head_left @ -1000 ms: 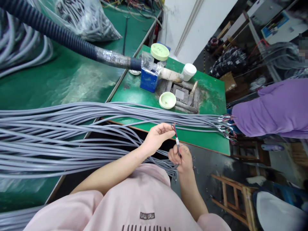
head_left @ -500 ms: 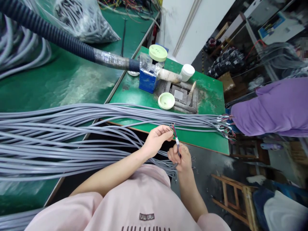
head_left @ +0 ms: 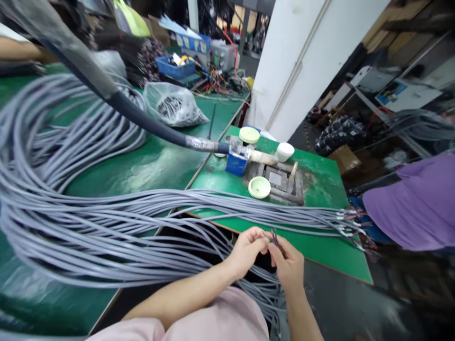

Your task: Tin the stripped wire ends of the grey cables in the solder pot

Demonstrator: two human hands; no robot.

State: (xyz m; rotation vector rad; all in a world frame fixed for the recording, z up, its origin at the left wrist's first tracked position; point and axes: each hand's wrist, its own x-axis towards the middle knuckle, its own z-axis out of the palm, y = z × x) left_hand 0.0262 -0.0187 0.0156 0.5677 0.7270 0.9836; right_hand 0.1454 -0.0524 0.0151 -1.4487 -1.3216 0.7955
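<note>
Thin coloured wires [head_left: 274, 236] stick up from a grey cable's end between my two hands, just past the green table's front edge. My left hand [head_left: 249, 251] is closed, thumb and forefinger pinching at the wires. My right hand [head_left: 288, 263] is closed round the cable end, its fingertips close to those of my left hand. The cable below the fingers is mostly hidden. Behind my hands, a bundle of grey cables [head_left: 227, 202] lies across the table, with stripped ends [head_left: 355, 227] at the right.
A black hose [head_left: 149, 121] runs to a blue box [head_left: 236, 163] beside a square grey pot [head_left: 284, 182]. A pale green dish [head_left: 259, 187] and a white tub [head_left: 285, 151] stand near it. A person in purple [head_left: 412, 203] is at the right.
The view has tilted up, bringing the coiled cables and the far bench into sight. My right hand has moved up the cable to the wires, close beside my left.
</note>
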